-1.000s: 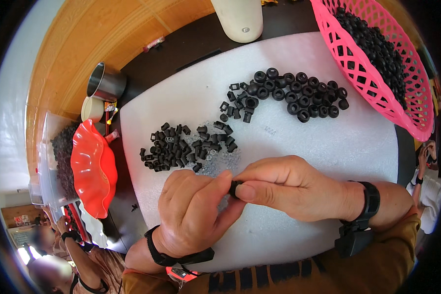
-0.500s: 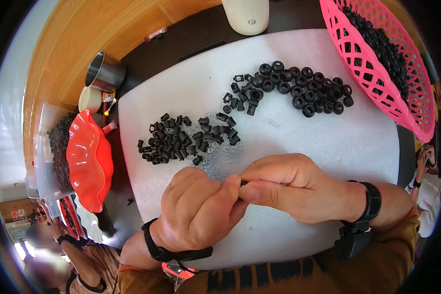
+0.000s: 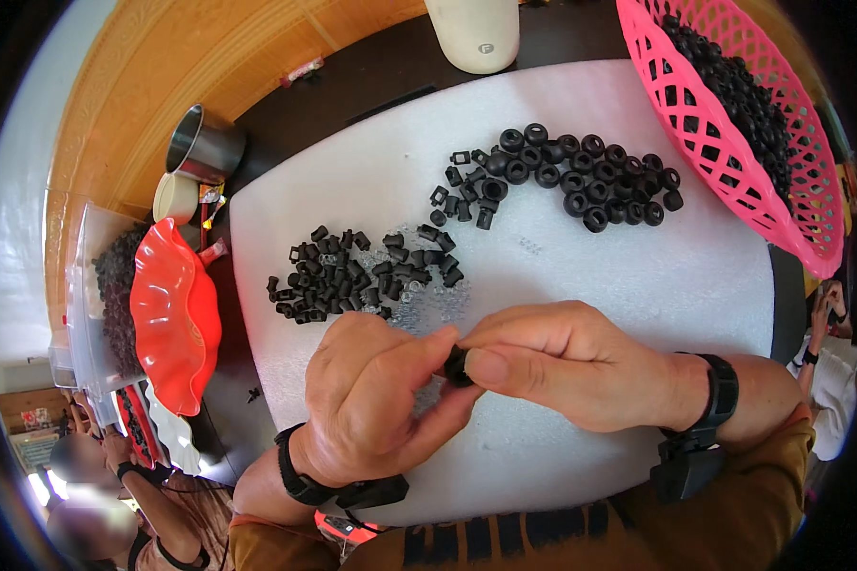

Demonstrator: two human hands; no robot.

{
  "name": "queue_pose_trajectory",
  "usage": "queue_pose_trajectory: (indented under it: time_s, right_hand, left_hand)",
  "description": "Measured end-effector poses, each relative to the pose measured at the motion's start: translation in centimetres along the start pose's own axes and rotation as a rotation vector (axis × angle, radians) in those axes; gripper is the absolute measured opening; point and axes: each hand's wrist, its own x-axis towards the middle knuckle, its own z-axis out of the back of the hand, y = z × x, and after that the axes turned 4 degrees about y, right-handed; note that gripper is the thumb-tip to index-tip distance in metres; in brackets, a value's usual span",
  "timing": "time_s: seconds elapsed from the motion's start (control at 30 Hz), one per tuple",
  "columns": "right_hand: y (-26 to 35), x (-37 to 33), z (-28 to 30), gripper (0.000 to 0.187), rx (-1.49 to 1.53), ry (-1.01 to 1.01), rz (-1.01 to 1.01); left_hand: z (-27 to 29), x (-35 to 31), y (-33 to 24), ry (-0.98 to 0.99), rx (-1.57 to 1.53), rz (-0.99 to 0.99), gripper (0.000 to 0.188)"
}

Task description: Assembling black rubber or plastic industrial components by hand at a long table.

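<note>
My left hand [image 3: 376, 395] and my right hand [image 3: 581, 366] meet over the near half of a white foam sheet [image 3: 600, 276]. Between their fingertips is a small black part [image 3: 458, 367], mostly covered, so its exact shape is hidden. Both hands pinch it with thumb and fingers. Just beyond my left hand lies a pile of small black hollow plastic pieces [image 3: 328, 281], mixed with tiny clear rings [image 3: 428, 305]. Farther right are many round black caps with holes [image 3: 600, 186], with some smaller black square-windowed pieces [image 3: 462, 195] beside them.
A pink lattice basket [image 3: 681, 124] full of black parts stands at the far right. On the left are a red wavy-edged dish [image 3: 167, 324], a metal cup [image 3: 203, 143] and a clear bin [image 3: 86, 285] of dark parts. A white container [image 3: 476, 38] stands at the back. Other people sit at both sides.
The fingers of my left hand have loosened and shifted slightly, and more of the black part shows between the fingertips. The piles look unchanged.
</note>
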Motion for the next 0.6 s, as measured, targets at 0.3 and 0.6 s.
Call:
queue_pose_trajectory:
  time_s: [0.3,0.6]
  right_hand:
    - [0.0,0.1,-0.1,0.034,0.021,-0.01,0.004]
    - [-1.1,0.1,-0.2,0.032,0.051,-0.019,-0.056]
  left_hand:
    - [0.2,-0.1,-0.2,0.036,0.025,-0.004,0.043]
    - [0.3,-0.1,-1.2,0.093,0.011,0.102,0.037]
